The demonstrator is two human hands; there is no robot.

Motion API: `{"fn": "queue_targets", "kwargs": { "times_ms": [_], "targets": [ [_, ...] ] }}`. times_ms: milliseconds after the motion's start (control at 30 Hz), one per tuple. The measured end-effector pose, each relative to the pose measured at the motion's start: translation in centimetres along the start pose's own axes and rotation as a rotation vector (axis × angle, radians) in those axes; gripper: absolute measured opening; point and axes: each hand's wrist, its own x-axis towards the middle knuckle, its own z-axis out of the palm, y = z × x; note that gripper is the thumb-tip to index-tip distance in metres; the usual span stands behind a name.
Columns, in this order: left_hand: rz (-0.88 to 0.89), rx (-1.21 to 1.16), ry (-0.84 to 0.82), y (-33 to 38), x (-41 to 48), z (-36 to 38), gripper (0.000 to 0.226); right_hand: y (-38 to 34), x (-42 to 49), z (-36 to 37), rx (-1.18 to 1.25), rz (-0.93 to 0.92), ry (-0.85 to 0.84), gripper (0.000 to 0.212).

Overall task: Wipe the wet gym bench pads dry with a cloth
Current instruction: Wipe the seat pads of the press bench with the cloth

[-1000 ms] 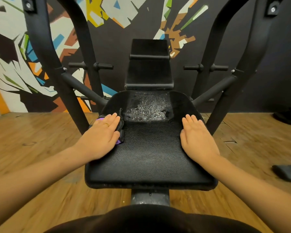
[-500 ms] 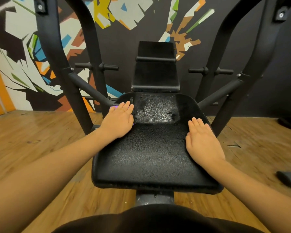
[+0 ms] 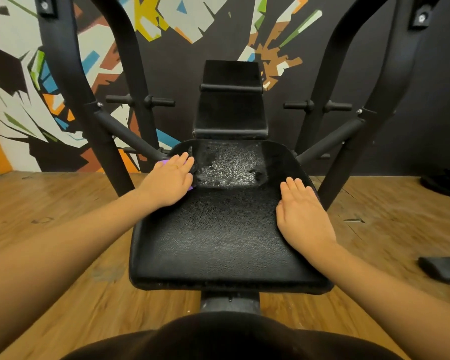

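Note:
The black seat pad [image 3: 218, 235] of the gym bench lies in front of me, with a patch of water droplets [image 3: 229, 167] glistening on its far half. My left hand [image 3: 170, 179] lies flat with straight fingers at the pad's far left, pressing down a dark and purple cloth [image 3: 192, 167] that peeks out around the fingers, right at the wet patch's left edge. My right hand [image 3: 303, 214] rests flat and open on the pad's right edge. The black back pad [image 3: 230, 100] rises behind the seat.
Black steel frame uprights [image 3: 70, 81] and angled bars [image 3: 330, 141] flank the bench on both sides. The bench post [image 3: 230, 302] stands below the seat's near edge. A dark flat object [image 3: 442, 267] lies on the wooden floor at right. A painted wall is behind.
My left hand has slid the cloth away from me along the pad's left side, up to the far left corner beside the wet patch. My right hand has stayed on the right edge.

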Motion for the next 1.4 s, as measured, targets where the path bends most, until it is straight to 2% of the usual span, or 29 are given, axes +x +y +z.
{"fn": "queue_targets", "kwargs": {
  "times_ms": [133,233,333,433,634,1100,1267,1400],
  "targets": [
    [-0.096,-0.003,0.007,-0.9,4.9,-0.5,0.055,0.0,0.1,-0.3,-0.012,-0.028,0.000,0.059],
    [-0.083,-0.011,-0.066,-0.9,7.3,-1.6,0.056,0.0,0.1,-0.4,-0.012,-0.015,-0.026,0.058],
    [-0.086,-0.028,-0.087,-0.8,6.3,-1.5,0.057,0.0,0.1,-0.4,-0.009,-0.021,-0.017,0.054],
    [-0.051,0.024,-0.023,-0.4,3.9,-0.6,0.057,0.0,0.0,-0.8,0.004,-0.025,-0.023,0.059],
    [-0.022,-0.002,-0.045,-0.1,1.1,-0.1,0.057,0.2,-0.1,-1.1,0.068,-0.044,-0.030,0.063],
    [-0.079,-0.020,-0.058,-0.4,8.8,-1.4,0.054,0.2,-0.3,-0.4,0.092,-0.034,-0.024,0.070],
    [-0.070,-0.021,-0.036,-0.2,6.0,-0.8,0.056,-0.1,-0.5,-0.8,0.078,-0.026,-0.032,0.071],
    [-0.008,-0.075,-0.024,1.1,-0.9,0.4,0.057,-0.2,-0.5,-0.8,0.067,-0.027,-0.037,0.071]
  ]
}}
